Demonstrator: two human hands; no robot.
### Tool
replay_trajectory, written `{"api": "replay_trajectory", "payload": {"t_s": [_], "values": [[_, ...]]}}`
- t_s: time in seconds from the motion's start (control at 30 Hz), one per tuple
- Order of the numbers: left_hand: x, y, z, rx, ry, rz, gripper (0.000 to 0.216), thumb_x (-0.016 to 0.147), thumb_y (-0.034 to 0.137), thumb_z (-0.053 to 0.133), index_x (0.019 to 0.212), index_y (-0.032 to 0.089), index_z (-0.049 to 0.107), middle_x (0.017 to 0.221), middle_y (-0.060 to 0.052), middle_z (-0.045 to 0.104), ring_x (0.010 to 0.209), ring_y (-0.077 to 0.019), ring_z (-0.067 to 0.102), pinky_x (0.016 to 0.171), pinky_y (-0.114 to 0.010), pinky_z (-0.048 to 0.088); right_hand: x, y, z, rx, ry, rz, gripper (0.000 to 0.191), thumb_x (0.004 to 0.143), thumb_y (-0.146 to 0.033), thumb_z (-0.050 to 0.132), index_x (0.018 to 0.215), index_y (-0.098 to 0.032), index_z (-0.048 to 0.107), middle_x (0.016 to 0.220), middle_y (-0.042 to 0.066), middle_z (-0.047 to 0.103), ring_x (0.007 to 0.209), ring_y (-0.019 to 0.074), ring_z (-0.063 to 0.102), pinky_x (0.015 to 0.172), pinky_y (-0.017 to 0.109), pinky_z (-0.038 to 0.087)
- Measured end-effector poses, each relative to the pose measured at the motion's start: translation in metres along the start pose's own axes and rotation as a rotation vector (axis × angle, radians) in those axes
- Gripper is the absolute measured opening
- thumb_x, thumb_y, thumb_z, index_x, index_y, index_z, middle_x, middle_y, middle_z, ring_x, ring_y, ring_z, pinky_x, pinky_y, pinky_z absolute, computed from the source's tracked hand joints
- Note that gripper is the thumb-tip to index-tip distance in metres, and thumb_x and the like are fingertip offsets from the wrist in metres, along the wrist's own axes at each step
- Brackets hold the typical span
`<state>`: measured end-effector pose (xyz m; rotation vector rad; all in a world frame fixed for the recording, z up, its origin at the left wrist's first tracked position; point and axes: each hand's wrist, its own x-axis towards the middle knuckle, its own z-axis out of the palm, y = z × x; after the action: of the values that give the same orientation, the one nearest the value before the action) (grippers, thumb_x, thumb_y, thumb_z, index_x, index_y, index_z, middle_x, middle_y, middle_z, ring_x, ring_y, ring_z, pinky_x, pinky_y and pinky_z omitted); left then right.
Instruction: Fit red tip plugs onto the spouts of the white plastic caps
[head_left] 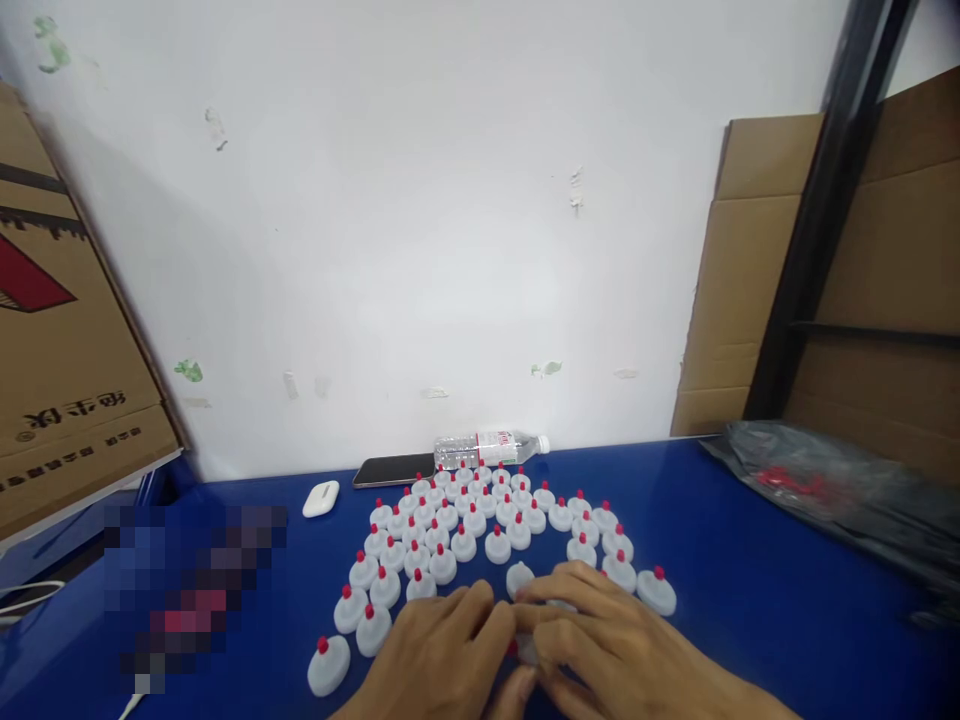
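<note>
My left hand [457, 635] and my right hand [592, 630] meet at the front middle of the blue table. Between their fingertips is a translucent white cap [528, 650], lying tilted and partly covered. My right fingers close around this cap. On its left side a small red tip [512, 648] shows, with my left fingers curled and pinched at it. Just beyond the hands sits a white cap with no red tip [519, 577]. Several white nozzle caps with red tips [497, 545] stand upright in a wide cluster behind and on both sides. My hands hide a few of them.
At the back lie a clear plastic bottle [491, 449] and a dark phone [394, 470], with a white earbud case [321, 498] to their left. A grey plastic bag [795, 470] with red pieces lies on the right. Cardboard boxes [67, 330] flank the table [720, 560].
</note>
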<state>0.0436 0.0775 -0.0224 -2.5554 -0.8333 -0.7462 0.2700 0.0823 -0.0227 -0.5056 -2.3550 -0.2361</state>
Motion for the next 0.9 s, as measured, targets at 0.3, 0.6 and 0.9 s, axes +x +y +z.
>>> {"api": "replay_trajectory", "payload": {"t_s": [0.3, 0.6, 0.9], "values": [[-0.006, -0.002, 0.001, -0.204, -0.094, -0.023, 0.035, 0.108, 0.018, 0.034, 0.077, 0.024, 0.052, 0.064, 0.003, 0.062, 0.052, -0.0132, 0.059, 0.054, -0.030, 0.042, 0.002, 0.002, 0.003, 0.001, 0.038, -0.109, 0.017, 0.101, -0.008, 0.055, 0.096, -0.022, 0.064, 0.102, 0.002, 0.079, 0.105, 0.0166, 0.070, 0.093, 0.033, 0.054], [0.003, -0.007, -0.007, -0.170, -0.081, -0.199, 0.034, 0.101, 0.017, 0.040, 0.069, 0.022, 0.051, 0.063, -0.001, 0.060, 0.055, -0.0160, 0.056, 0.053, -0.032, 0.040, -0.002, 0.035, -0.013, -0.073, 0.015, 0.299, 0.013, 0.103, -0.020, 0.056, 0.111, -0.024, 0.067, 0.114, 0.005, 0.075, 0.107, 0.0218, 0.070, 0.096, 0.042, 0.052], [0.008, -0.004, 0.002, 0.069, -0.263, -0.109, 0.021, 0.097, 0.011, 0.043, 0.089, 0.018, 0.062, 0.090, -0.012, 0.068, 0.085, -0.0300, 0.062, 0.068, -0.042, 0.054, -0.017, 0.038, 0.008, -0.171, -0.081, 0.453, 0.040, 0.109, -0.036, 0.047, 0.145, -0.023, 0.057, 0.140, 0.011, 0.066, 0.131, 0.0288, 0.061, 0.112, 0.056, 0.045]]}}
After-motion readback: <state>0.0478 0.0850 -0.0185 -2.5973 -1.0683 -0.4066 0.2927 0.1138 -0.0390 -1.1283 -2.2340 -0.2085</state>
